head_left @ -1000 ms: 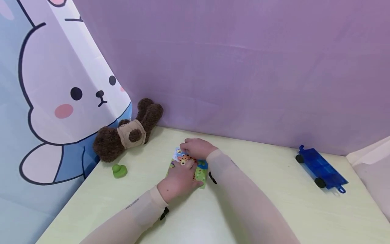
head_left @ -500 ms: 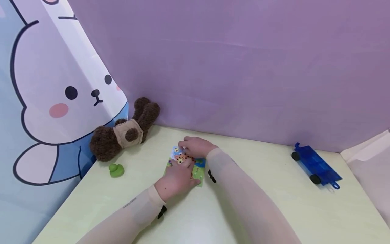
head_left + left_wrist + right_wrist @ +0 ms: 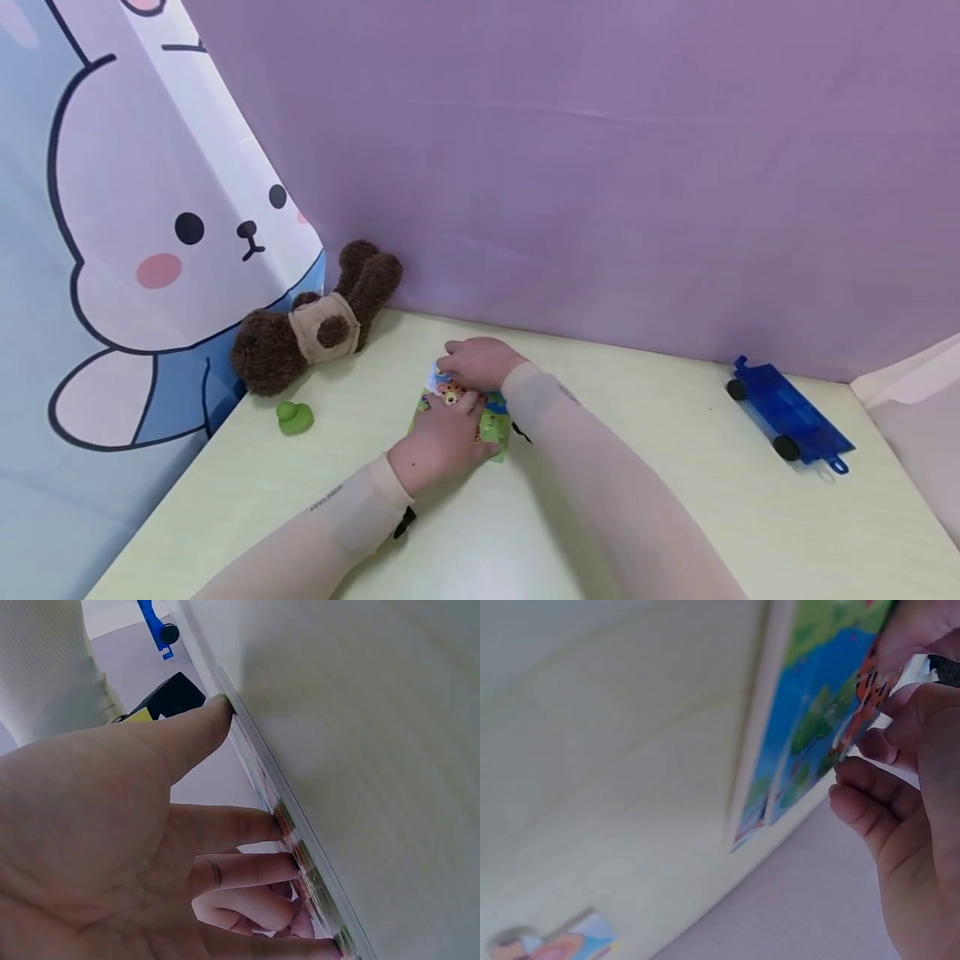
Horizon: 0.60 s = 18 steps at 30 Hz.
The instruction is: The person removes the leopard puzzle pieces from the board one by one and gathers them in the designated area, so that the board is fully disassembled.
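Observation:
A thin, colourful picture board (image 3: pixel 493 429) with a spotted orange animal on it lies on the table, partly covered by both hands. My left hand (image 3: pixel 438 446) rests on its near part with fingers spread; in the left wrist view the fingertips touch the layered board edge (image 3: pixel 300 851). Over the board's far edge is my right hand (image 3: pixel 480 364), fingers bent. In the right wrist view the right hand's fingertips (image 3: pixel 847 776) meet the board at its edge, beside the spotted orange patch (image 3: pixel 874 690). Whether they pinch a separate piece is hidden.
A brown plush bear (image 3: pixel 326 329) lies at the back left, near a green rubber duck (image 3: pixel 295 418). At the right stands a blue toy trailer (image 3: pixel 791 414) with black wheels. A small printed piece (image 3: pixel 589 934) lies on the table in the right wrist view. Purple cloth rises behind.
My right hand has shifted slightly left over the board's far edge. The left hand keeps its place on the board. The whole head view sways a little.

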### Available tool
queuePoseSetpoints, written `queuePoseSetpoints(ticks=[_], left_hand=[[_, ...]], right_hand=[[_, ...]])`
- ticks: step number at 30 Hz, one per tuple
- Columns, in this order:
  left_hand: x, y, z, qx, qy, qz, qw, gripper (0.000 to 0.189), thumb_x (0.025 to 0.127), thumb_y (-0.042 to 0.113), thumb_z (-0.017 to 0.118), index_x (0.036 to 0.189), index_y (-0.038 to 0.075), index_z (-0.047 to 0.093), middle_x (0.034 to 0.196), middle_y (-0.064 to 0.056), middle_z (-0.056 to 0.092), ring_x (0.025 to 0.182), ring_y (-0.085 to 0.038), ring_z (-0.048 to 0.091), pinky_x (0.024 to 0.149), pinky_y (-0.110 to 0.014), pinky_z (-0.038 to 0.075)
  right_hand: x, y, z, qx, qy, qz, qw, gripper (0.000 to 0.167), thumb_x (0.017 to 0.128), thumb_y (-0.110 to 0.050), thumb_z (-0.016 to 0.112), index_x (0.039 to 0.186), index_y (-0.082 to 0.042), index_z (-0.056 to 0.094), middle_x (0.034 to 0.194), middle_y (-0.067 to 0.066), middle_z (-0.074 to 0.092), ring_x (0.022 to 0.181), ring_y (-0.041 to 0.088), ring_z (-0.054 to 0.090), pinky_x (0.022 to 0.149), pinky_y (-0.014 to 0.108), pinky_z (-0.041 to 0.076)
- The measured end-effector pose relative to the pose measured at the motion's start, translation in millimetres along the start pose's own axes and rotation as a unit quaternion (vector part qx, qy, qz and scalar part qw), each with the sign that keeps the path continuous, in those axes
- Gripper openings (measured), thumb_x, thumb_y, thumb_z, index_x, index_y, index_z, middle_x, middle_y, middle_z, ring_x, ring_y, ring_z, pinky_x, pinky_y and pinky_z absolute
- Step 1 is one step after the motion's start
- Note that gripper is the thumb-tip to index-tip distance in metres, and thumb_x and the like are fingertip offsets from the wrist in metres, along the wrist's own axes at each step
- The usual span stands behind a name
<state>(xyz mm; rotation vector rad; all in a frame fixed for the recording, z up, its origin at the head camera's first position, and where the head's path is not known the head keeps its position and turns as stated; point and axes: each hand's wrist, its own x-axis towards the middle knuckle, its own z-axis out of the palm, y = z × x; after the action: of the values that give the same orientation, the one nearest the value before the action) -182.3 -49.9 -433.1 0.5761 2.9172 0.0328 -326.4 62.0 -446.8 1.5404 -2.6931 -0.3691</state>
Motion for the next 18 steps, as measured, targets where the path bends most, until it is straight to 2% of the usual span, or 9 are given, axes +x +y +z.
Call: queuePoseSetpoints(ticks=[5, 10, 14, 18], left_hand=[[0.0, 0.5, -0.5, -0.003, 0.004, 0.0, 1.0, 0.087, 0.101, 0.063, 0.064, 0.163, 0.005, 0.043, 0.172, -0.005, 0.041, 0.134, -0.068, 0.053, 0.103, -0.068, 0.057], [-0.6, 2.2, -1.6, -0.004, 0.006, -0.006, 1.0, 0.086, 0.1, 0.063, 0.065, 0.163, 0.007, 0.045, 0.172, -0.003, 0.041, 0.134, -0.069, 0.052, 0.096, -0.069, 0.06], [-1.1, 3.2, -1.9, 0.001, 0.007, -0.01, 0.9999, 0.086, 0.1, 0.064, 0.064, 0.162, 0.008, 0.046, 0.172, -0.001, 0.041, 0.134, -0.069, 0.051, 0.095, -0.069, 0.06], [-1.7, 3.0, -2.3, 0.008, -0.002, -0.015, 0.9999, 0.086, 0.101, 0.066, 0.062, 0.163, 0.009, 0.045, 0.173, 0.0, 0.039, 0.136, -0.069, 0.05, 0.098, -0.068, 0.059]], right_hand=[[0.3, -4, -11, 0.015, -0.003, 0.001, 0.9999, 0.018, 0.113, -0.022, 0.052, 0.114, -0.022, 0.071, 0.108, -0.002, 0.069, 0.085, 0.012, 0.061, 0.081, 0.03, 0.058], [1.0, -7, -15, 0.021, -0.014, 0.011, 0.9996, 0.02, 0.113, -0.02, 0.051, 0.113, -0.021, 0.071, 0.109, -0.003, 0.074, 0.096, 0.014, 0.07, 0.088, 0.032, 0.06], [0.6, -6, -16, 0.026, -0.013, 0.016, 0.9995, 0.021, 0.113, -0.022, 0.051, 0.11, -0.02, 0.072, 0.107, -0.004, 0.074, 0.094, 0.013, 0.069, 0.087, 0.031, 0.06], [-2.7, -4, -17, 0.072, -0.014, 0.03, 0.9968, 0.019, 0.112, -0.023, 0.053, 0.101, -0.019, 0.068, 0.096, -0.004, 0.069, 0.083, 0.012, 0.06, 0.081, 0.028, 0.054]])
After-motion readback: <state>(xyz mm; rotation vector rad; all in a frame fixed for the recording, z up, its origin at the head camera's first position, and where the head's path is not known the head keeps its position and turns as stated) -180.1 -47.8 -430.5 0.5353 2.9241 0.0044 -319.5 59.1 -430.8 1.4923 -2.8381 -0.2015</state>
